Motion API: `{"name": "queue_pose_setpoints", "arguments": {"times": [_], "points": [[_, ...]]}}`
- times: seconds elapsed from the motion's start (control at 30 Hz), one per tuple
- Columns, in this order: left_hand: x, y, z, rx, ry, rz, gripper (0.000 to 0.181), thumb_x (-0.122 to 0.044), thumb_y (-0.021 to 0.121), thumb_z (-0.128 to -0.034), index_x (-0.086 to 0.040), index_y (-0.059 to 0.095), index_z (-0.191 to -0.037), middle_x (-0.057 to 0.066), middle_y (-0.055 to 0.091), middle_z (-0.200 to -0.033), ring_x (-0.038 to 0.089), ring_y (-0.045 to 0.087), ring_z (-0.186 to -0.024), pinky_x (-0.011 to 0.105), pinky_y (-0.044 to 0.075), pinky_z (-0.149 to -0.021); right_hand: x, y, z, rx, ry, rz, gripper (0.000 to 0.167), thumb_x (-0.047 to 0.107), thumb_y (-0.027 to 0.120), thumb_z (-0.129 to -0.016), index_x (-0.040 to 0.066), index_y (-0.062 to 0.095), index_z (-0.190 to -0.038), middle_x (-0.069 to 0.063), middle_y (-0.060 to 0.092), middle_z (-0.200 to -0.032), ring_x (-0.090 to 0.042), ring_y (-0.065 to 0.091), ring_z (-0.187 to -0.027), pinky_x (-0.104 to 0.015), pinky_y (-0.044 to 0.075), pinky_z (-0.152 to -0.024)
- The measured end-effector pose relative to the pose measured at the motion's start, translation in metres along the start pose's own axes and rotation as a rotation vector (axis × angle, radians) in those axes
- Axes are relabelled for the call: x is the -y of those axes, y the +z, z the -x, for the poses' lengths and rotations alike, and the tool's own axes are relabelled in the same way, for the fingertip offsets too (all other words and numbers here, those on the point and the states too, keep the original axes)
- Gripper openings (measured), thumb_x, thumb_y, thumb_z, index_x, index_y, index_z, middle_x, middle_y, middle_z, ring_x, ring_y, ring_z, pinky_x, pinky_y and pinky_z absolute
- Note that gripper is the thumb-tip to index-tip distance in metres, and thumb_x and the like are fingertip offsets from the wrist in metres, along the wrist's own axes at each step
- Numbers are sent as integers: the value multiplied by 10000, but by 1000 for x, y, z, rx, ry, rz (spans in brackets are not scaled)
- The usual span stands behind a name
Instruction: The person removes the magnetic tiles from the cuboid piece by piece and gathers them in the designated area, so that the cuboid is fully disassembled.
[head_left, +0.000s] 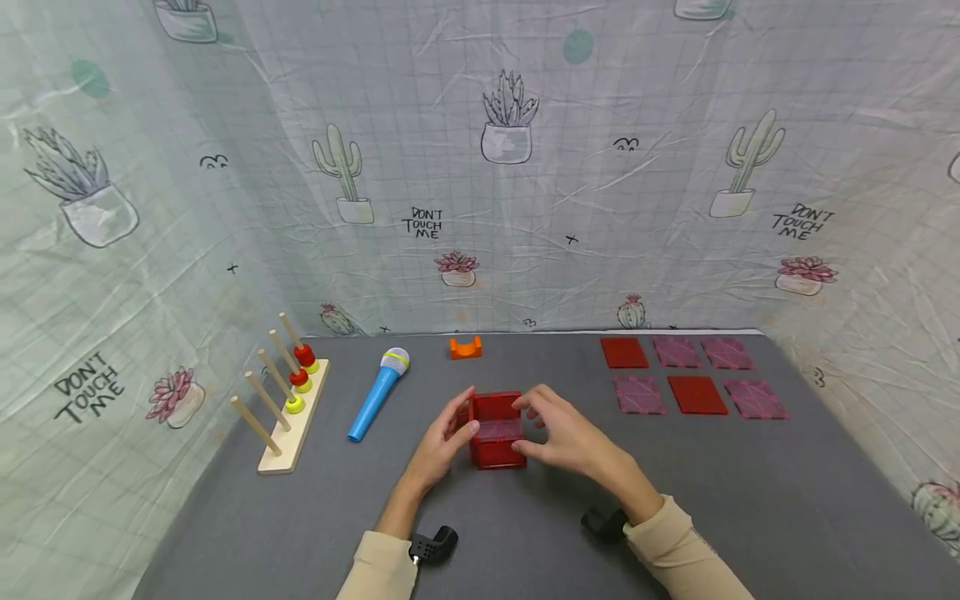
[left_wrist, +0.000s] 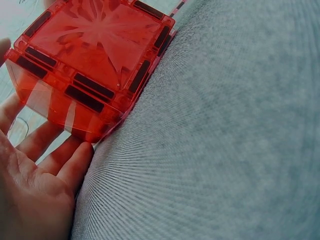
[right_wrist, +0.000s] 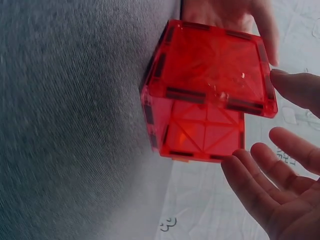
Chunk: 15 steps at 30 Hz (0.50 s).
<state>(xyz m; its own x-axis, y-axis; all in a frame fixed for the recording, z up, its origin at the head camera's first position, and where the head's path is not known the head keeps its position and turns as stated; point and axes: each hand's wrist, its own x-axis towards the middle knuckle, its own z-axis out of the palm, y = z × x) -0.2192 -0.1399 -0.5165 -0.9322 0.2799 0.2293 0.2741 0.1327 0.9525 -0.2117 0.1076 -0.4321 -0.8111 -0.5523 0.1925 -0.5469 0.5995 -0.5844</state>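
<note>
Fingers (left_wrist: 75, 165), left hand (head_left: 435, 450): spread, slightly bent, lying along your side of the red box; pressure cannot be told.
Fingers (right_wrist: 255, 187), right hand (head_left: 570, 437): wide apart, gently curved, nothing enclosed; your thumb is at the near wall's upper corner, a fingertip at the far wall's corner.
Red box (head_left: 498, 454): between your hands on the tabletop (head_left: 510, 542), top uncovered; the right side shows a gap between near and far walls.
Flat tiles (head_left: 697, 394): six, red and purple, in two rows to your right, well apart from the box.
Left of the box: blue microphone (head_left: 378, 396), then peg stand (head_left: 277, 463) with a few rings.
Orange piece (head_left: 465, 347): beyond the box, near the cloth backdrop (head_left: 577, 183).
Risk, walls: near or far wall may fold inward if your right thumb and fingertip squeeze across that unbraced gap.
Risk, seams: edges probably part if your left hand pushes harder than the right; dark edge strips look like magnets, likely weak under twisting.
Risk, lifting: the base could drop away if you raise it by walls alone.
</note>
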Motion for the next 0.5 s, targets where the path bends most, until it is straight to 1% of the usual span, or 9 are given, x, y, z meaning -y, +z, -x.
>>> {"name": "queue_pose_setpoints", "arguments": {"times": [0.13,0.33,0.5], "points": [[0,1,-1,-12,-10,-18,584,-204,546,-1012,-123,352,-1558,127,510,-1484,302,481,-1354,210,426,-1091,2,4,0,7,18,-21,476,213,808,-840,71,594,-1241,-69,594,-1198,-245,650,-1014,-387,595,-851],[1,1,0,-16,-18,-20,592,-195,551,-1008,-113,349,-1558,129,511,-1481,303,492,-1342,231,448,-1074,3,13,2,21,45,-35,456,182,802,-841,66,595,-1231,-100,609,-1193,-212,642,-1010,-368,601,-852],[2,1,1,-18,-11,-14,588,-178,552,-1006,-104,352,-1554,152,519,-1465,324,513,-1318,244,469,-1050,-1,21,6,43,53,-8,377,170,803,-844,82,607,-1154,-40,635,-1103,-150,627,-936,-311,594,-818]]}}
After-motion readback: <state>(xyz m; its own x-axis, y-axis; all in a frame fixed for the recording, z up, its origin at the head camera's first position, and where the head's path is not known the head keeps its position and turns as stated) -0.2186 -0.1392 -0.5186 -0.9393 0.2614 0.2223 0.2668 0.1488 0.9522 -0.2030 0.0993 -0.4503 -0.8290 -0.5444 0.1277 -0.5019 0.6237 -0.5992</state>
